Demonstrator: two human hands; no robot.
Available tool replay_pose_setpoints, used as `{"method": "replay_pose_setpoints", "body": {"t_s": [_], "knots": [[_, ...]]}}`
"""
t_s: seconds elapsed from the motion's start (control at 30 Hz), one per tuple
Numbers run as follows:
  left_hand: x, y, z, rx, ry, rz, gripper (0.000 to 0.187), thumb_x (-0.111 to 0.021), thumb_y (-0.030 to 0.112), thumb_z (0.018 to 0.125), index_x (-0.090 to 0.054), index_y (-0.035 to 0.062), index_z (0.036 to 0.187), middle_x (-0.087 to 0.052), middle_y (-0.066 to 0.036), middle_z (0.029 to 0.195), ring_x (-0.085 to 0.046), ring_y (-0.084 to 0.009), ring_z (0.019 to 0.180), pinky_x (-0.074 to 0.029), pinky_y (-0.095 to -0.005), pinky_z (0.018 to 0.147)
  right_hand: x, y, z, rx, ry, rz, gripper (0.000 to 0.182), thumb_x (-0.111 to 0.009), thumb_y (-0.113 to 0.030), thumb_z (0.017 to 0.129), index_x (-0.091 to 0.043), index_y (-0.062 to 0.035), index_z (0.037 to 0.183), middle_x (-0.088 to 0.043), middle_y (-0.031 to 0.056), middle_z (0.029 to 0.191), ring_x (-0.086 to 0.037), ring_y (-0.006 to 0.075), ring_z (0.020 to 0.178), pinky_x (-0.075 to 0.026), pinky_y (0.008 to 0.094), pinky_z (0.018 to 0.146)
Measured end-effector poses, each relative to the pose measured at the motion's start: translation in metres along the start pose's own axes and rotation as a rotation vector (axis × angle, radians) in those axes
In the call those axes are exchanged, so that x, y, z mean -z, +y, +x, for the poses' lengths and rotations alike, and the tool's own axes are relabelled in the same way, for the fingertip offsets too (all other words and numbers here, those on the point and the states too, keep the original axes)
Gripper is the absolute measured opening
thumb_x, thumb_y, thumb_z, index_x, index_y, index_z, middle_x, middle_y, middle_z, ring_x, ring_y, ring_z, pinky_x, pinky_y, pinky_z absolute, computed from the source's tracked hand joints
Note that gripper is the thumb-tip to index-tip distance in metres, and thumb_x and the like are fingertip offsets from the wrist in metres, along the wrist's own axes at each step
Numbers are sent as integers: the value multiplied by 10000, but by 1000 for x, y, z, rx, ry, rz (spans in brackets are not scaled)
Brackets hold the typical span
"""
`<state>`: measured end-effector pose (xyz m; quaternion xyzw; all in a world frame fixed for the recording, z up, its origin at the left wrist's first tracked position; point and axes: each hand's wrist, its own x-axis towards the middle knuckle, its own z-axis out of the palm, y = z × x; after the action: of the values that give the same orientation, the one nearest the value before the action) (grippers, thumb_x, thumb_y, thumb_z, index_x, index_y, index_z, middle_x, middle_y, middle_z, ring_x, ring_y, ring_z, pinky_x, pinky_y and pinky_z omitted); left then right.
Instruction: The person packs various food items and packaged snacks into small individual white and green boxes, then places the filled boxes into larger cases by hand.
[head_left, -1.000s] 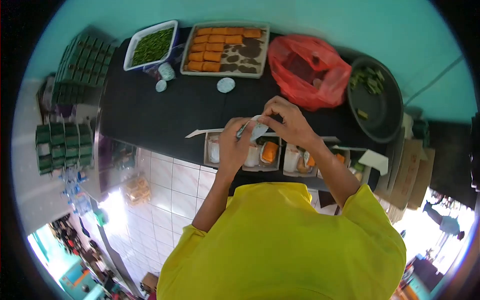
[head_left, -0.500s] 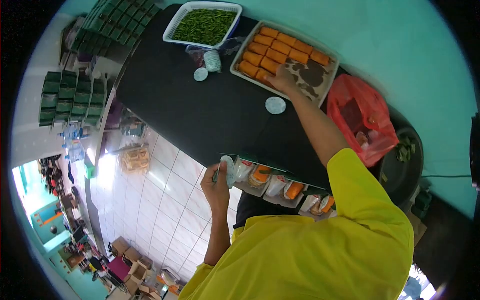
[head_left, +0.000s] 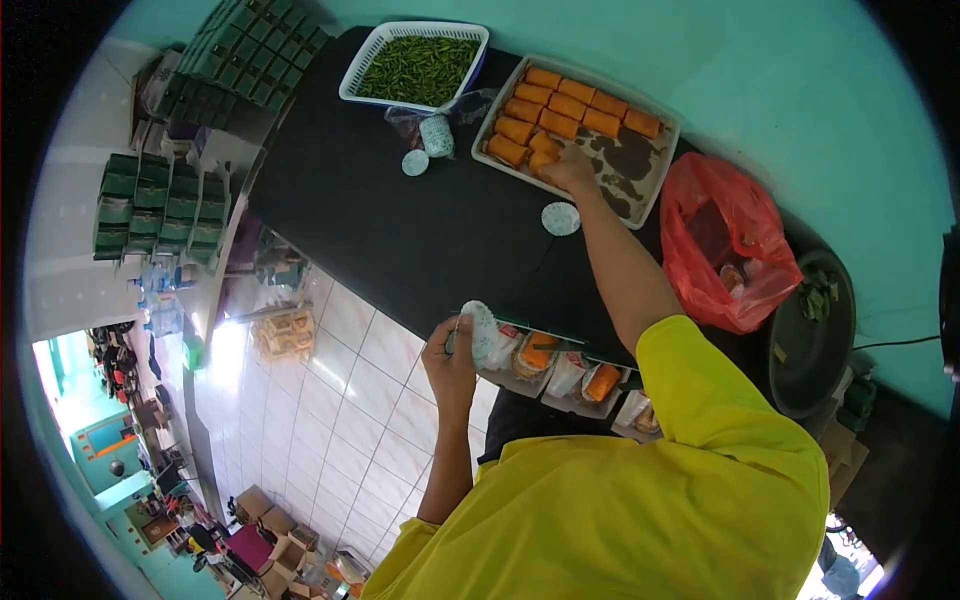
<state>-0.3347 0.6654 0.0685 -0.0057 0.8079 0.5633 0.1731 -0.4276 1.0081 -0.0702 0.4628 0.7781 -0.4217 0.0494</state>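
Observation:
My left hand (head_left: 452,368) pinches a round paper baking cup (head_left: 480,328), pale with a fluted rim, near the table's front edge. My right hand (head_left: 570,172) reaches into a rectangular tray (head_left: 655,190) at the back, its fingers closed on an orange-brown roll (head_left: 541,161) in the front row. The fingers partly cover this roll, and it touches a tilted roll beside it. Several more rolls (head_left: 558,123) lie in rows on the tray's left and back. A loose paper cup (head_left: 560,218) rests on the table just in front of the tray.
Open boxes (head_left: 580,400) of packed food stand below the front edge. A red plastic bag (head_left: 690,270) and a dark round basin (head_left: 800,375) are at the right. At the back left are a basket of green chillies (head_left: 350,88) and a stack of paper cups (head_left: 436,137).
My right hand has shifted slightly within the tray, and rolls at its fingers have moved out of line. My left hand has turned the paper cup more toward the camera. The view has shifted a little.

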Motion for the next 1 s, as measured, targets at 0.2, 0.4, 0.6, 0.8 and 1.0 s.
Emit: {"method": "replay_pose_setpoints", "body": {"t_s": [0.2,0.4,0.6,0.8,1.0], "knots": [[-9,21,-17,-115,-222,96,283,-626,231,918,-678,-35,997,-683,-89,859,-600,-120,811,-472,-266,753,64,44,-59,238,88,391,526,-771,-310,753,-638,45,1117,-666,108,1037,-634,198,964,-491,327,819],[-54,39,-57,-199,-579,126,290,-634,217,902,-677,-35,1038,-701,-122,917,-622,-131,855,-472,-268,786,140,57,-284,476,-238,1413,411,-718,-178,851,-568,-44,1210,-643,61,1077,-607,130,993,-499,308,873],[-103,32,-104,-320,-1009,174,267,-576,198,934,-678,-16,1056,-696,-74,903,-619,-101,843,-467,-250,740,134,134,-423,464,21,829,413,-732,-149,831,-557,-7,1178,-644,74,1076,-610,147,988,-486,314,908],[-127,28,-156,239,-1472,206,339,-445,231,1010,-626,-27,1134,-654,-25,992,-571,-57,860,-454,-201,726,118,195,-511,221,265,626,486,-749,-158,802,-532,15,1201,-636,134,1074,-622,204,992,-470,312,930],[-146,-13,-183,431,-1727,131,477,-451,377,1009,-573,-37,1214,-608,-65,1141,-546,-118,1022,-425,-252,899,101,235,-558,164,302,850,479,-757,-154,789,-533,2,1182,-628,117,1031,-615,196,955,-479,294,903]]}}
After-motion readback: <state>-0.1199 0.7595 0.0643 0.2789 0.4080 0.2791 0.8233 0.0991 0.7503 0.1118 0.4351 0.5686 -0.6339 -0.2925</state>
